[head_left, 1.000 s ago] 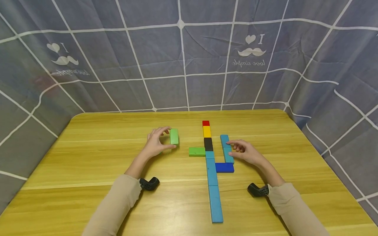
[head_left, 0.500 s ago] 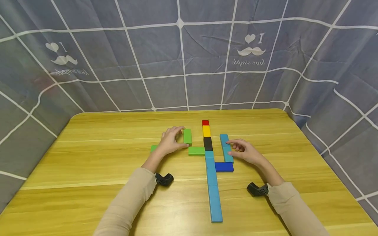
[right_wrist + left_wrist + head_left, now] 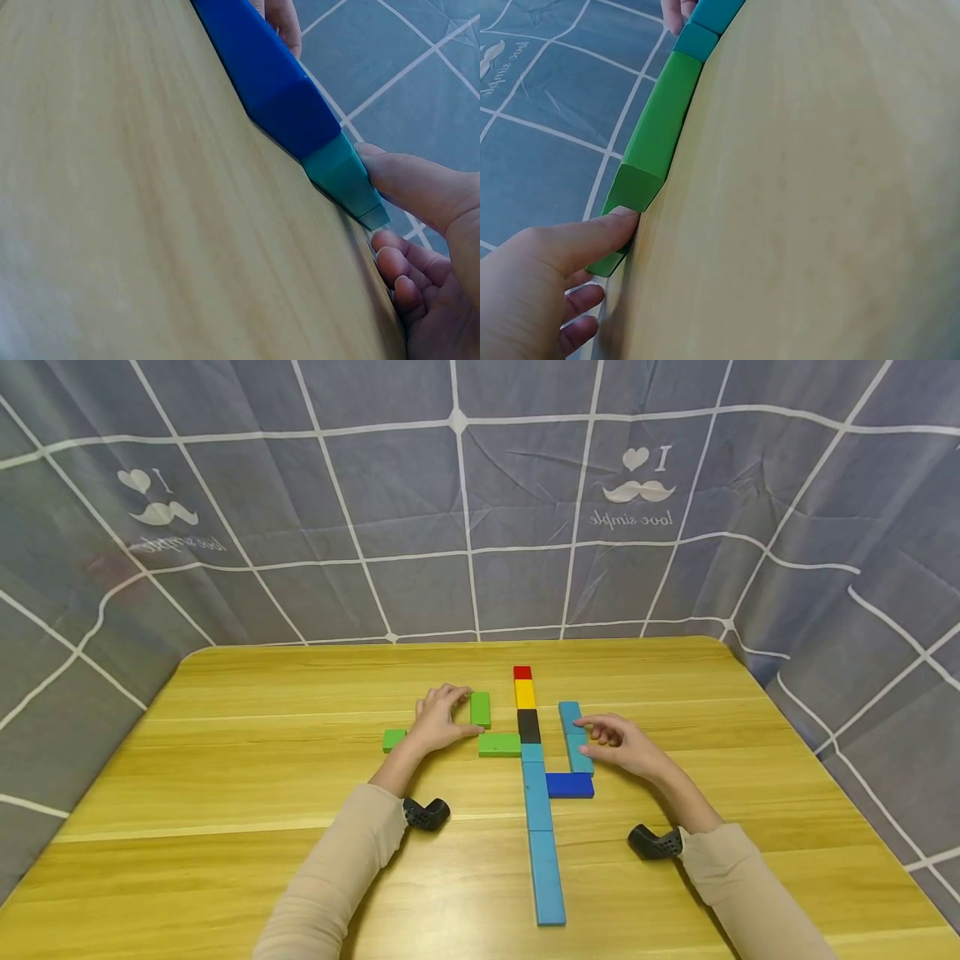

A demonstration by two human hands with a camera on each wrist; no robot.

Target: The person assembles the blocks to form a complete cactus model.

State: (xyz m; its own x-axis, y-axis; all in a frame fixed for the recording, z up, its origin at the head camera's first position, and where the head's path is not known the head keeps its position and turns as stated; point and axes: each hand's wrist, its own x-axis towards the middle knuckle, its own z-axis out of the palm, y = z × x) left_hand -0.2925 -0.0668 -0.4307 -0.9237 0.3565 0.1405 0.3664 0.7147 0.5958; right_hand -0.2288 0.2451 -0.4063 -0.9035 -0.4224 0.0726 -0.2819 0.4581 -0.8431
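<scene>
In the head view my left hand (image 3: 441,720) pinches a green block (image 3: 480,710) between thumb and forefinger, one at each end. This block lies lengthwise just behind a second green block (image 3: 499,745), which points sideways and touches the central row. The left wrist view shows the thumb (image 3: 604,238) by the near corner of the green blocks. My right hand (image 3: 626,745) rests at the right side of two light blue blocks (image 3: 570,718), thumb and forefinger touching them, other fingers loosely curled. A dark blue block (image 3: 570,786) joins these to the central row.
The central row runs from a red block (image 3: 522,672) through yellow (image 3: 525,694) and black (image 3: 528,726) blocks to long light blue blocks (image 3: 547,877) in front. A smaller green block (image 3: 393,741) lies left of the left wrist. A grey curtain hangs behind the wooden table (image 3: 225,760).
My left hand has moved right with the green block and set it down behind the sideways green block. The smaller green block has come into sight. My right hand stays put.
</scene>
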